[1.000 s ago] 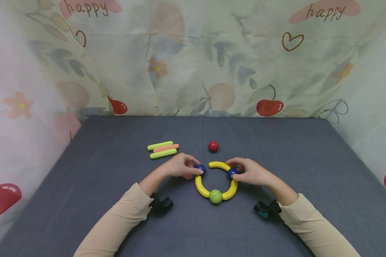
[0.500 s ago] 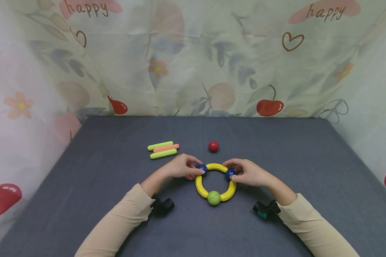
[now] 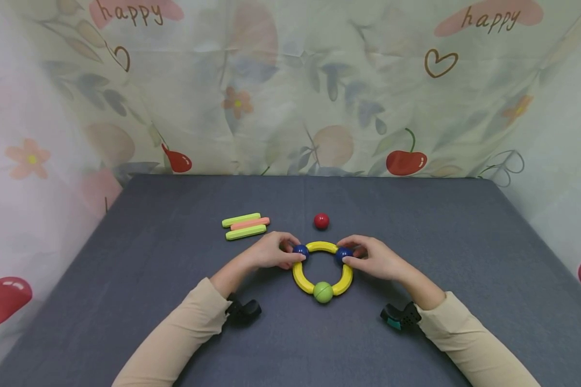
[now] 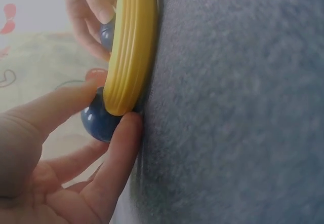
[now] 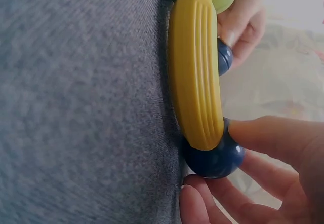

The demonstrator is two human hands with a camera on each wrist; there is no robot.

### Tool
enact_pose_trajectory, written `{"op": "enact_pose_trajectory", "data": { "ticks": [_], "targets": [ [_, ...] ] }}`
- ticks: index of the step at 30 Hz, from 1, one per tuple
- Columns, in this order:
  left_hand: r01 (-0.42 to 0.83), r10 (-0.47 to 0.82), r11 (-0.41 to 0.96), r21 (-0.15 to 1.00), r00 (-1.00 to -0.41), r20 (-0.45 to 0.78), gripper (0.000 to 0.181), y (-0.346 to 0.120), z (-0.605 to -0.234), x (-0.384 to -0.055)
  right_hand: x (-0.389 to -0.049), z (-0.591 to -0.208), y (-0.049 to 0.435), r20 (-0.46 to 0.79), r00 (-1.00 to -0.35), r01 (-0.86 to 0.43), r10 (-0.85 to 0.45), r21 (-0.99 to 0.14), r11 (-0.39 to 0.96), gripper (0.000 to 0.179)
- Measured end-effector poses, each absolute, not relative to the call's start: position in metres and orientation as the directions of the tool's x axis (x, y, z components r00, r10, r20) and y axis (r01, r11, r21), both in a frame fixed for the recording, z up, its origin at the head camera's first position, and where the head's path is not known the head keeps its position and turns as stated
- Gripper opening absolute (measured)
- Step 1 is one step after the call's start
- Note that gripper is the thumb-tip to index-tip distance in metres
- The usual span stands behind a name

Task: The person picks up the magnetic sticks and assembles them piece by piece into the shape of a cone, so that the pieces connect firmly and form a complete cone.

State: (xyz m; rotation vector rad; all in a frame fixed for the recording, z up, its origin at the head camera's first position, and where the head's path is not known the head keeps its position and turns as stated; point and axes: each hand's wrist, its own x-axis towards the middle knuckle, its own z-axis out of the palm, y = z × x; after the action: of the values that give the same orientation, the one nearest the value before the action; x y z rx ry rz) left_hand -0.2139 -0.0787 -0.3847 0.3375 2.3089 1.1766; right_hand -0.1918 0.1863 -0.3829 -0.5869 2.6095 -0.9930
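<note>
A ring of curved yellow rods and balls lies on the table in the head view. My left hand (image 3: 273, 250) pinches its left blue ball (image 3: 299, 251) between thumb and fingers. Opposite, my right hand (image 3: 376, 258) grips the right blue ball (image 3: 343, 255). A yellow rod (image 3: 321, 246) spans the two blue balls at the far side. Two more, a left rod (image 3: 300, 279) and a right rod (image 3: 345, 282), curve down to a green ball (image 3: 323, 293) at the near side. Close up, the ridged yellow rod (image 4: 132, 46) meets the blue ball (image 4: 97, 118) in the left wrist view.
Beyond the ring sits a red ball (image 3: 321, 221). Three straight rods lie side by side at the back left: a yellow-green rod (image 3: 241, 220), an orange one (image 3: 249, 223) and another yellow-green rod (image 3: 246, 232). A printed curtain (image 3: 290, 134) hangs behind the dark table (image 3: 174, 215).
The far yellow rod's free left end has come against the left blue ball, closing the ring. My right hand has moved slightly left with its ball, and the green ball has shifted a little.
</note>
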Motion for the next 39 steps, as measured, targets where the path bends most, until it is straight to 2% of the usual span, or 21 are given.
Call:
{"op": "enact_pose_trajectory", "data": {
  "ticks": [4, 9, 13, 20, 28, 39],
  "targets": [
    [0.089, 0.491, 0.629, 0.772, -0.815, -0.306, 0.054, -0.081, -0.383, -0.214, -0.194, -0.385, 0.186, -0.102, -0.880, -0.285, -0.464, -0.668, 0.687, 0.033],
    [0.185, 0.545, 0.636, 0.749, -0.795, -0.267, 0.062, -0.084, -0.382, -0.213, -0.196, -0.386, 0.183, -0.125, -0.890, -0.234, -0.439, -0.700, 0.674, 0.033],
    [0.183, 0.544, 0.633, 0.752, -0.797, -0.264, 0.062, -0.086, -0.383, -0.213, -0.197, -0.385, 0.181, -0.149, -0.891, -0.193, -0.428, -0.729, 0.657, 0.038],
    [0.182, 0.533, 0.642, 0.745, -0.804, -0.263, 0.062, -0.089, -0.383, -0.214, -0.199, -0.386, 0.181, -0.133, -0.863, -0.244, -0.488, -0.735, 0.632, 0.049],
    [0.195, 0.533, 0.648, 0.736, -0.806, -0.256, 0.062, -0.090, -0.383, -0.216, -0.205, -0.387, 0.184, -0.151, -0.821, -0.287, -0.550, -0.724, 0.628, 0.050],
    [0.205, 0.523, 0.666, 0.717, -0.814, -0.253, 0.062, -0.089, -0.383, -0.216, -0.207, -0.387, 0.183, -0.160, -0.817, -0.319, -0.553, -0.674, 0.666, 0.049]
  ]
}}
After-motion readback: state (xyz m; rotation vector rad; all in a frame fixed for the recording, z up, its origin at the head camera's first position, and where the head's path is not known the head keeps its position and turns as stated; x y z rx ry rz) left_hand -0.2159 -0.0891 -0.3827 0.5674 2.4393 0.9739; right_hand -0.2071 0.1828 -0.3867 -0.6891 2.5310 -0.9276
